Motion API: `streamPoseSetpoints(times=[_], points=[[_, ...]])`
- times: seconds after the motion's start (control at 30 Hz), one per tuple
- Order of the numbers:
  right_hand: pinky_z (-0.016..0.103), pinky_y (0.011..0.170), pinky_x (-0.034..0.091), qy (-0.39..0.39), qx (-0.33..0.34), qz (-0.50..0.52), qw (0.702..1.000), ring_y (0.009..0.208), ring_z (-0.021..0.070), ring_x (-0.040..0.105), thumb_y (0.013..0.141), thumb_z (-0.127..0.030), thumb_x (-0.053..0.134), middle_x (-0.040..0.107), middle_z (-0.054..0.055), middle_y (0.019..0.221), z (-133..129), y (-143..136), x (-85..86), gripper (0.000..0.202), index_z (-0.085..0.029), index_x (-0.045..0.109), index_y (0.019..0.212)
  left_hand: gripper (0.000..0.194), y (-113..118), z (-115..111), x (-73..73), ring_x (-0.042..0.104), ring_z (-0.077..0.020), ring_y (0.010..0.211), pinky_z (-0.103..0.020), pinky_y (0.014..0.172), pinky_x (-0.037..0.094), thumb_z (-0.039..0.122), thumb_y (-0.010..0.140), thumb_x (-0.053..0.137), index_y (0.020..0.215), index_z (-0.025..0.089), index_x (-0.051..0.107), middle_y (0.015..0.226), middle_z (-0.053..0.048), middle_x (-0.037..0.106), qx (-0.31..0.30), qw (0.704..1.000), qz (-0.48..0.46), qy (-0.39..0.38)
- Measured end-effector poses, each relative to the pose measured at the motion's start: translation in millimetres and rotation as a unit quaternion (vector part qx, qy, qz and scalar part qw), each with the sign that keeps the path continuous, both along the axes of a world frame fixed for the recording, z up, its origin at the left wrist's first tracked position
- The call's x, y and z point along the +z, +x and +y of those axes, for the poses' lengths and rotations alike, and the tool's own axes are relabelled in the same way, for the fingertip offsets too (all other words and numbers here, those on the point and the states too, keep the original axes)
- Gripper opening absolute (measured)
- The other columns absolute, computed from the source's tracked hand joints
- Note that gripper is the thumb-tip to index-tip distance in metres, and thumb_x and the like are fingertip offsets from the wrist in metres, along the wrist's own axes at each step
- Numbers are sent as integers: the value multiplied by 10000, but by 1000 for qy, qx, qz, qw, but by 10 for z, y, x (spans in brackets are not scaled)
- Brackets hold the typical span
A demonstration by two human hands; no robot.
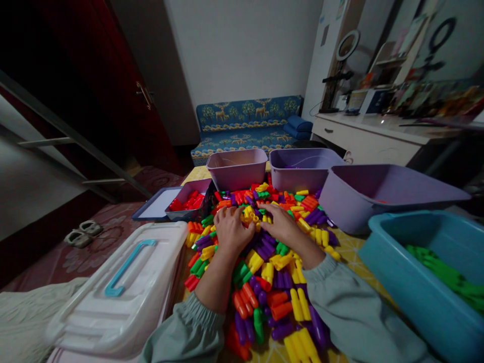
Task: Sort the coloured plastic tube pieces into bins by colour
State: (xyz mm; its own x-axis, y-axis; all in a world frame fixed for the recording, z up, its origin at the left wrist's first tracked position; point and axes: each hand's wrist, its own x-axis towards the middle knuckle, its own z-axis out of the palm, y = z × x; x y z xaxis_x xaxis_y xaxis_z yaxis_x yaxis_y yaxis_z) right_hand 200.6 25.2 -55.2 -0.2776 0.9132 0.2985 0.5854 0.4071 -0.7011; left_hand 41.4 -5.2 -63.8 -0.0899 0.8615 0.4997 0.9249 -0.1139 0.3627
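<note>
A heap of colourful plastic building blocks (280, 280) in red, orange, yellow, green and purple spreads beneath both arms. My left hand (231, 229) bends its fingers and thumb around a clump of yellow plastic blocks (249, 216) in the middle of the heap. From the other side, my right hand (282, 226) reaches toward the same clump, its fingers stretched out and thumb apart. Whether its fingertips touch a yellow piece is hard to make out. Grey-green sleeves cover both forearms.
Along the far edge stand a pinkish bin (237, 171), a purple bin (298, 171) and a larger lilac bin (348, 201). A teal basin (412, 272) with green pieces is at right. Left are a box (176, 214) of red pieces and a white lidded container (147, 267).
</note>
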Motion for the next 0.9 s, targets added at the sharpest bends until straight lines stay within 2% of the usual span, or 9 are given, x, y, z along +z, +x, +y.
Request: streamPoseSetpoints(times=[0.07,0.13,0.33,0.43,0.53,0.6,0.67,0.77,0.9], points=[[402,1085,333,34,4,-88,996,1251,241,467,706,-85,590,565,136,1309,-46,-65,-62,539,-135,580,1243,353,17,-10,-12,435,-369,1190,-541,1019,256,375,696,667,1018,235,705,1136,-110,638,-38,998,30,-27],[384,1085,327,48,14,-127,991,1248,236,458,712,-60,555,564,124,1313,-82,-94,-70,563,-136,566,1270,302,26,-7,-17,479,-345,1140,-543,1036,223,352,690,673,967,240,713,1099,-93,653,-66,996,43,-43],[323,976,403,35,3,-146,989,1107,208,552,710,-71,566,629,76,1193,-86,-19,85,505,-199,619,1196,225,7,37,-7,585,-280,951,-462,975,285,282,734,631,944,229,692,921,-80,700,-78,996,28,-35],[282,802,454,4,-13,-163,987,929,198,621,729,-177,624,680,55,1015,-116,81,238,316,-224,686,1035,153,2,55,-11,603,-247,848,-393,865,336,298,755,618,873,216,670,841,-65,700,-69,997,9,-27],[257,669,429,-34,24,-209,977,789,189,635,668,-279,721,695,16,841,-219,131,404,166,-247,709,831,151,7,64,-17,584,-206,731,-312,698,334,343,774,611,784,194,633,758,-53,670,-60,998,-13,-26],[258,636,412,-57,66,-256,963,763,195,633,597,-318,781,692,8,813,-312,106,485,230,-254,707,805,193,11,68,-22,559,-184,668,-283,624,300,375,787,606,750,185,616,711,-45,643,-60,998,-25,-25],[270,639,411,-68,89,-303,947,783,216,634,549,-330,812,693,18,846,-394,50,517,352,-256,704,876,230,13,73,-28,536,-170,627,-269,584,274,403,798,601,737,181,616,677,-37,622,-65,997,-32,-25],[289,694,420,-42,92,-333,937,886,250,630,582,-288,791,683,58,962,-447,-23,471,437,-242,677,1002,240,11,83,-44,533,-162,608,-257,563,276,407,827,577,847,181,656,656,-26,614,-73,996,-53,-20],[293,726,413,-20,48,-326,944,940,240,623,709,-168,637,660,83,1015,-370,-35,330,290,-223,662,992,342,1,104,-81,559,-151,609,-243,571,325,379,864,543,1137,187,616,663,-8,632,-84,991,-105,-12]])
